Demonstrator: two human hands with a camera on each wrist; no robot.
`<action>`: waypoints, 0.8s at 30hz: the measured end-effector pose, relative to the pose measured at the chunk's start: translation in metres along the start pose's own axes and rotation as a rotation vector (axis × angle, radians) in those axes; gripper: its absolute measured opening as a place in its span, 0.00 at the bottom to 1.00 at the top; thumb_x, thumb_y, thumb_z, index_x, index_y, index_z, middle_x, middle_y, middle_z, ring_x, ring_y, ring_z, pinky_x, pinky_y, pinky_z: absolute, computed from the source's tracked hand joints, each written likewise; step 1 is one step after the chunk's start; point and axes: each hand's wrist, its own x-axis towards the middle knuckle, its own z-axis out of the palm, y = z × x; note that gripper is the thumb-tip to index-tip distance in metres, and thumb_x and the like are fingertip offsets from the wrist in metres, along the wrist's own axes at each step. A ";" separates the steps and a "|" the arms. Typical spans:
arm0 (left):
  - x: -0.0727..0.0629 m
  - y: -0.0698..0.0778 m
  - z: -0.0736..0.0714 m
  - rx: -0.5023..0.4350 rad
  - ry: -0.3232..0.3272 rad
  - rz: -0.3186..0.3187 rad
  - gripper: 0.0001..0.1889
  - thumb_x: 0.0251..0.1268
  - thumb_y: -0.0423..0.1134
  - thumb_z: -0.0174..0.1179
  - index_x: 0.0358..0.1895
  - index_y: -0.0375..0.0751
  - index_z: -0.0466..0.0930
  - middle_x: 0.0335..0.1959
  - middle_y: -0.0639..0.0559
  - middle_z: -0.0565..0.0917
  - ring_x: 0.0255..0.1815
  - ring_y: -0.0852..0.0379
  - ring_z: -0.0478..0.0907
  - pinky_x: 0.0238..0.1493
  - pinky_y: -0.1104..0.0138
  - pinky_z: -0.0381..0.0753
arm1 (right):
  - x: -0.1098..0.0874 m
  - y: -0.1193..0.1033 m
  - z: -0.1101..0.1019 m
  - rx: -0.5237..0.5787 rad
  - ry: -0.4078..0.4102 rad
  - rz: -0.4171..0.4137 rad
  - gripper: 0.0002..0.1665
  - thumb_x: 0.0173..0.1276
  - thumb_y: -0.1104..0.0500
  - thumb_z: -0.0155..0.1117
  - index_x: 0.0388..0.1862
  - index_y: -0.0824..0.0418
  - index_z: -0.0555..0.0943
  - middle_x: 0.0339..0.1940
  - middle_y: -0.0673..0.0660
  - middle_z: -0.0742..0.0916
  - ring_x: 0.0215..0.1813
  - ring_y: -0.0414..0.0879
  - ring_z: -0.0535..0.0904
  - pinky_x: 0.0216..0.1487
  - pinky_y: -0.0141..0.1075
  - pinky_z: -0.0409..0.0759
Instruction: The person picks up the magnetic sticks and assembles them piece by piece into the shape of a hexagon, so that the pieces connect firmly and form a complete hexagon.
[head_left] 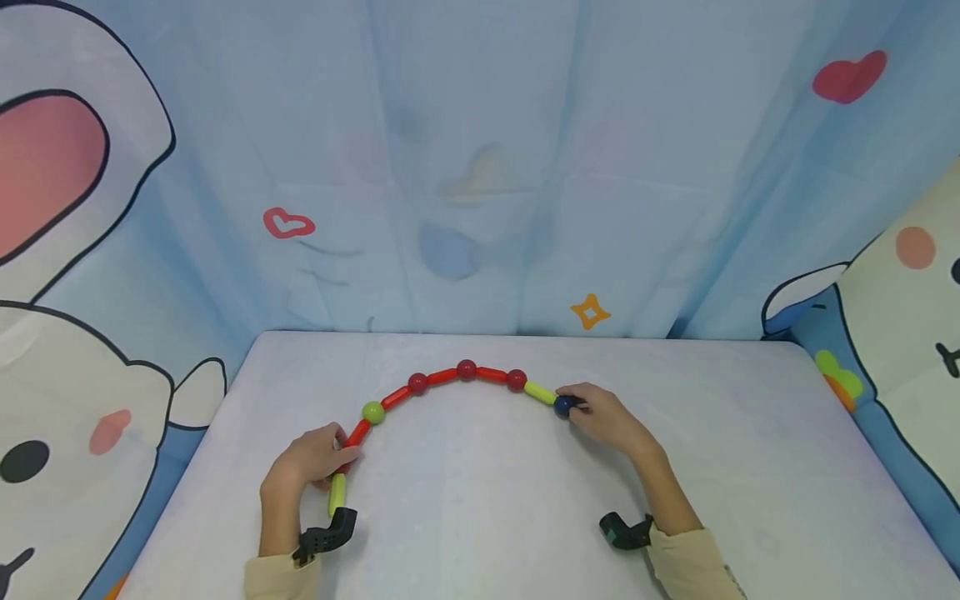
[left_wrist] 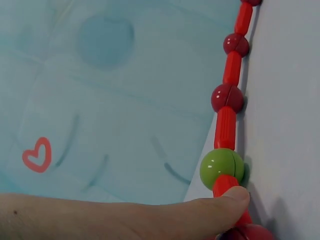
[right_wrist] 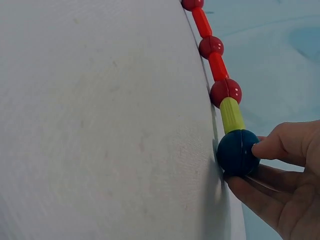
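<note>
An arched chain of magnetic building rods and balls lies across the white table, with red rods [head_left: 442, 377], dark red balls [head_left: 467, 369] and a green ball [head_left: 372, 412]. At its left part my left hand [head_left: 311, 458] grips a red rod [left_wrist: 226, 127] length, a finger lying across the rod below the green ball [left_wrist: 220, 167]; a dark red ball [left_wrist: 248, 232] is partly hidden there. A yellow-green rod [head_left: 337, 493] extends from under that hand. My right hand [head_left: 607, 414] pinches the dark blue ball [right_wrist: 237, 152] at the right end, joined to another yellow-green rod [right_wrist: 232, 114].
The white table [head_left: 480, 517] stretches out inside the arch and on both sides. Behind it hangs a light blue printed curtain [head_left: 480, 167]. Black wrist mounts [head_left: 327, 535] stick out from both forearms over the table.
</note>
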 end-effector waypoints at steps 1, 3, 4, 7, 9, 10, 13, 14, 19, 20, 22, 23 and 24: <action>0.001 0.001 0.001 0.002 -0.003 0.008 0.20 0.66 0.47 0.59 0.52 0.36 0.73 0.26 0.49 0.78 0.22 0.55 0.75 0.27 0.70 0.74 | 0.000 0.000 -0.001 0.004 0.000 0.002 0.22 0.68 0.67 0.53 0.60 0.69 0.76 0.60 0.69 0.80 0.63 0.64 0.75 0.60 0.54 0.77; 0.002 0.003 0.002 0.008 -0.001 0.025 0.22 0.67 0.47 0.59 0.57 0.37 0.70 0.26 0.49 0.77 0.22 0.55 0.75 0.28 0.69 0.73 | -0.001 0.000 -0.002 0.009 -0.007 0.004 0.22 0.68 0.67 0.54 0.60 0.69 0.76 0.60 0.69 0.80 0.62 0.63 0.76 0.60 0.53 0.78; 0.002 0.004 0.003 0.009 0.001 0.037 0.23 0.67 0.47 0.58 0.59 0.38 0.68 0.27 0.49 0.77 0.22 0.55 0.74 0.29 0.68 0.73 | -0.001 0.000 -0.003 0.012 -0.013 0.003 0.22 0.68 0.67 0.54 0.61 0.68 0.75 0.61 0.69 0.80 0.61 0.62 0.77 0.60 0.53 0.78; 0.003 0.007 0.005 -0.009 0.000 0.088 0.24 0.69 0.43 0.56 0.65 0.42 0.65 0.27 0.48 0.76 0.22 0.55 0.74 0.29 0.67 0.72 | -0.003 -0.001 -0.005 0.030 -0.043 0.007 0.23 0.66 0.67 0.57 0.61 0.68 0.74 0.61 0.68 0.80 0.58 0.60 0.79 0.59 0.52 0.79; 0.004 0.010 0.006 -0.033 -0.006 0.127 0.23 0.70 0.38 0.53 0.67 0.45 0.65 0.29 0.48 0.76 0.23 0.55 0.74 0.30 0.67 0.72 | -0.004 -0.003 -0.007 0.040 -0.069 0.008 0.23 0.66 0.67 0.58 0.61 0.67 0.74 0.60 0.67 0.80 0.56 0.58 0.80 0.58 0.51 0.79; 0.004 0.011 0.006 -0.045 -0.010 0.142 0.23 0.70 0.36 0.52 0.67 0.46 0.65 0.30 0.47 0.77 0.24 0.55 0.74 0.31 0.67 0.73 | -0.005 -0.003 -0.007 0.042 -0.084 0.011 0.23 0.66 0.67 0.59 0.60 0.66 0.74 0.59 0.67 0.81 0.56 0.57 0.80 0.58 0.51 0.79; 0.005 0.014 0.008 -0.061 -0.011 0.171 0.24 0.69 0.31 0.50 0.67 0.47 0.68 0.37 0.46 0.78 0.30 0.55 0.75 0.34 0.66 0.77 | -0.006 -0.005 -0.009 0.031 -0.128 0.012 0.24 0.64 0.68 0.59 0.60 0.65 0.75 0.58 0.66 0.81 0.55 0.56 0.80 0.57 0.51 0.80; 0.006 0.015 0.008 -0.058 -0.009 0.174 0.24 0.67 0.30 0.51 0.67 0.47 0.69 0.40 0.46 0.78 0.33 0.54 0.74 0.36 0.65 0.78 | -0.007 -0.006 -0.009 0.022 -0.142 0.008 0.24 0.64 0.69 0.59 0.60 0.64 0.75 0.58 0.65 0.81 0.55 0.55 0.80 0.57 0.51 0.80; 0.005 0.019 0.010 0.013 0.002 0.224 0.24 0.62 0.25 0.54 0.61 0.47 0.76 0.49 0.47 0.78 0.47 0.52 0.72 0.51 0.56 0.81 | -0.008 -0.009 -0.008 -0.020 -0.206 -0.042 0.29 0.62 0.72 0.55 0.64 0.61 0.73 0.54 0.63 0.83 0.55 0.54 0.79 0.57 0.51 0.80; 0.005 0.020 0.011 0.026 0.003 0.232 0.24 0.61 0.24 0.55 0.60 0.47 0.77 0.49 0.47 0.78 0.48 0.52 0.72 0.53 0.55 0.80 | -0.008 -0.009 -0.007 -0.023 -0.217 -0.058 0.30 0.62 0.72 0.54 0.65 0.61 0.72 0.54 0.62 0.83 0.54 0.54 0.79 0.57 0.50 0.80; 0.004 0.023 0.012 0.046 0.006 0.245 0.23 0.61 0.24 0.57 0.58 0.45 0.78 0.50 0.48 0.78 0.49 0.52 0.72 0.55 0.53 0.80 | -0.008 -0.009 -0.005 -0.034 -0.239 -0.095 0.32 0.62 0.72 0.53 0.68 0.60 0.70 0.53 0.62 0.84 0.54 0.53 0.79 0.57 0.49 0.80; 0.004 0.024 0.013 0.052 0.007 0.250 0.22 0.61 0.24 0.57 0.58 0.45 0.78 0.49 0.48 0.78 0.49 0.52 0.72 0.55 0.53 0.80 | -0.008 -0.010 -0.005 -0.040 -0.251 -0.115 0.33 0.62 0.73 0.53 0.69 0.60 0.69 0.53 0.62 0.84 0.54 0.53 0.79 0.56 0.49 0.81; 0.003 0.026 0.014 0.055 0.007 0.252 0.21 0.61 0.25 0.58 0.57 0.45 0.78 0.49 0.48 0.78 0.49 0.52 0.72 0.55 0.53 0.80 | -0.008 -0.010 -0.004 -0.048 -0.260 -0.132 0.34 0.62 0.73 0.53 0.70 0.60 0.69 0.53 0.62 0.84 0.53 0.53 0.79 0.56 0.49 0.81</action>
